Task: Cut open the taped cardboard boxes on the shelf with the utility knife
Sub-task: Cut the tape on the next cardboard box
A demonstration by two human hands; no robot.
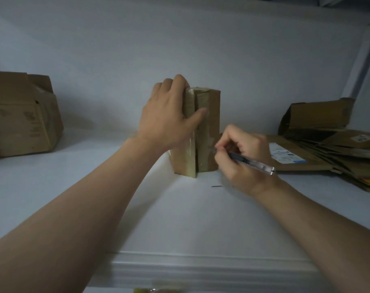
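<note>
The small upright brown cardboard box (207, 127), bound in glossy clear tape, stands mid-shelf on the white shelf (180, 218). A slip is judged possible: the tape looks slick and the box narrow, so a sideways push could tip it or send the blade towards the thumb laid across its front. The left grip (169, 115) is clamped over the box's top at 10 o'clock. The right grip (243, 157) is closed pen-fashion round the clear-and-blue utility knife (253, 162), whose tip is hidden at the box's 4 o'clock edge.

Matt cardboard box (208, 115), glossy tape (191, 123); smooth white shelf (180, 218).
</note>
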